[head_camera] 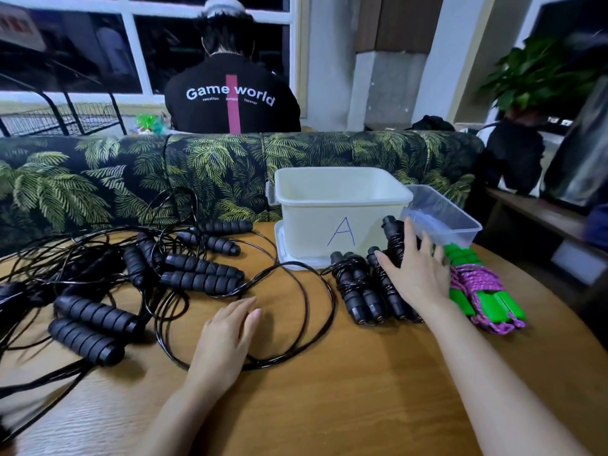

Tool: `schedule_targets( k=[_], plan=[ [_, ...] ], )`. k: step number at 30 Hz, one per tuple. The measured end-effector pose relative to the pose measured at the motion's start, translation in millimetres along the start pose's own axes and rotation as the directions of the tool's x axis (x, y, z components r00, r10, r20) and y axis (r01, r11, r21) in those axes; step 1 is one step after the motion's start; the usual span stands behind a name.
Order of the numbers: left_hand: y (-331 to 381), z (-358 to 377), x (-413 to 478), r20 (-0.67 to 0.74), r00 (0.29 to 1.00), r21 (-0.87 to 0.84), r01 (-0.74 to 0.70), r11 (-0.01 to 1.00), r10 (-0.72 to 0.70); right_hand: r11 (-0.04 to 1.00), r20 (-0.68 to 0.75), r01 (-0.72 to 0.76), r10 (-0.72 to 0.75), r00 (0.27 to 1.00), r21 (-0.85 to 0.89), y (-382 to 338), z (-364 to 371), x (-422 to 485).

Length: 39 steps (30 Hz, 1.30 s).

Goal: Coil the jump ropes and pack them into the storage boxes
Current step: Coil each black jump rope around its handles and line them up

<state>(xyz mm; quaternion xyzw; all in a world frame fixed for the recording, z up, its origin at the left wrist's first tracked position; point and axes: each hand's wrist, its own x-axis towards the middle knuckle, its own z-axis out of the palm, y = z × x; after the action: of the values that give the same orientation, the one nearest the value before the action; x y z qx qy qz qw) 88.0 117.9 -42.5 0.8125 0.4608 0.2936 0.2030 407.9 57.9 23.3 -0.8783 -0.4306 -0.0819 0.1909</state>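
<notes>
The wooden table (pixel 329 406) is mostly eaten up along its left edge by a tangle of uncoiled black jump ropes (pixel 131 268), foam handles and thin cord all mixed together. By the far edge a white box (pixel 312 232) marked A is parked; its bottom can't be seen from here. A smaller clear box (pixel 444 218) is tilted just beside its right side. In front of the white box, coiled black bundles (pixel 362 291) are lined up, and a green-handled rope (pixel 477 291) wrapped in purple cord is laid nearer the right edge.

The right hand (pixel 414 271) is spread wide, fingers straight, laid over the bundles with nothing gripped. The left hand (pixel 227 337) is laid flat and relaxed inside a loose loop of cord (pixel 306 307).

Handling guess: light stuff, but the cord looks springy and slick, so uncoiling can be expected if it's let go. Bundles are probably best grabbed across the wrapped handles, not by the cord.
</notes>
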Motion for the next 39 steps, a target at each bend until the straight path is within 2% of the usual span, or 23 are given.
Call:
schedule_targets(
  k=[3,8,13,17,20,23,25,28,30,34,36,39],
  plan=[
    [-1,1,0,0.018,1.000,0.033,-0.003,0.999,0.002,1.000,-0.052,0.019,-0.020,0.998,-0.015,-1,0,-5],
    [1,0,-5,0.011,1.000,0.122,-0.016,0.992,0.015,0.988,-0.060,0.102,-0.109,0.992,-0.118,-9,1,-20],
    [8,-8,-12,0.006,1.000,0.173,-0.024,0.985,0.023,0.962,-0.042,0.242,-0.249,0.968,-0.123,-38,7,-52],
    [6,-25,-14,-0.022,0.999,0.212,-0.032,0.977,0.037,0.899,0.003,0.433,-0.434,0.901,-0.065,-82,17,-75],
    [-8,-48,2,-0.085,0.996,0.271,-0.011,0.962,0.035,0.834,0.069,0.548,-0.551,0.831,0.066,-126,22,-80],
    [-23,-71,34,-0.012,1.000,0.426,-0.016,0.905,0.023,0.758,0.105,0.628,-0.649,0.754,0.177,-165,28,-69],
    [-33,-81,57,0.084,0.996,0.509,-0.050,0.859,0.008,0.717,0.148,0.674,-0.696,0.702,0.176,-185,33,-59],
    [-48,-83,87,0.259,0.965,0.615,-0.141,0.775,-0.030,0.732,0.282,0.661,-0.677,0.680,0.163,-191,43,-46],
    [-54,-81,102,0.332,0.943,0.657,-0.203,0.726,-0.037,0.735,0.298,0.645,-0.675,0.674,0.207,-179,51,-40],
    [-57,-78,120,0.377,0.926,0.751,-0.296,0.590,-0.015,0.703,0.263,0.669,-0.711,0.653,0.241,-152,64,-32],
    [-57,-77,122,0.373,0.928,0.767,-0.312,0.561,0.008,0.710,0.245,0.668,-0.704,0.666,0.222,-148,67,-29],
    [-51,-86,118,0.277,0.946,0.749,-0.323,0.578,0.169,0.761,0.220,0.623,-0.649,0.728,0.182,-146,70,-26]
  ],
)
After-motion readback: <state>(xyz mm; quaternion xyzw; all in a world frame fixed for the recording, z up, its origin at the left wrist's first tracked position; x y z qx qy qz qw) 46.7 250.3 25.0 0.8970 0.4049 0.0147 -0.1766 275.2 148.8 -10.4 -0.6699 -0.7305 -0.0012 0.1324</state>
